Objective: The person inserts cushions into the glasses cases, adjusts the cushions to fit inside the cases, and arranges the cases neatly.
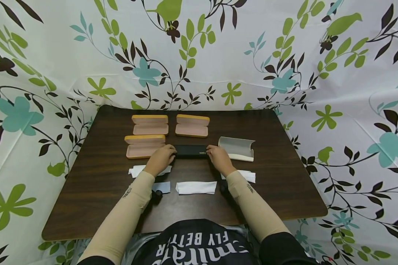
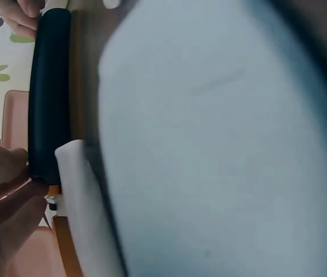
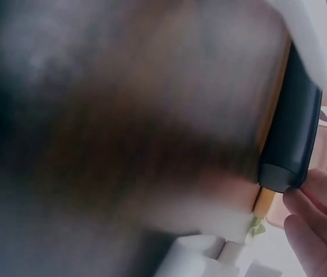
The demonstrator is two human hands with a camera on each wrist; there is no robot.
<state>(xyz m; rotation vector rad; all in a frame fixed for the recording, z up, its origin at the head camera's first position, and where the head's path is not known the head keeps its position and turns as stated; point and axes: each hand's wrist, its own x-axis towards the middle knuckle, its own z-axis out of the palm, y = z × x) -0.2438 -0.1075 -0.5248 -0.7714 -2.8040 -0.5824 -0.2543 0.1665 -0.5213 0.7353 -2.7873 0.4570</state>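
Head view: left hand [image 1: 160, 159] and right hand [image 1: 220, 158] pinch the dark case [image 1: 189, 151] at ends. Orange cases [image 1: 150, 129] lie open. Shirt [image 1: 199, 227] reads "FLY BETTER"

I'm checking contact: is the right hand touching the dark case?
Touching: the right wrist view shows the right hand holding the dark case at one end.

And here I have both arms [image 1: 257, 208] stretched forward from my distant post, beige sleeves [image 1: 126, 211] over the forearms, converging toward the middle! Left hand [image 1: 161, 159] angles inward, thumb and fingers [image 1: 170, 148] bent in a pinch; right hand [image 1: 220, 159] mirrors it, pinching too, the pair level and apart.
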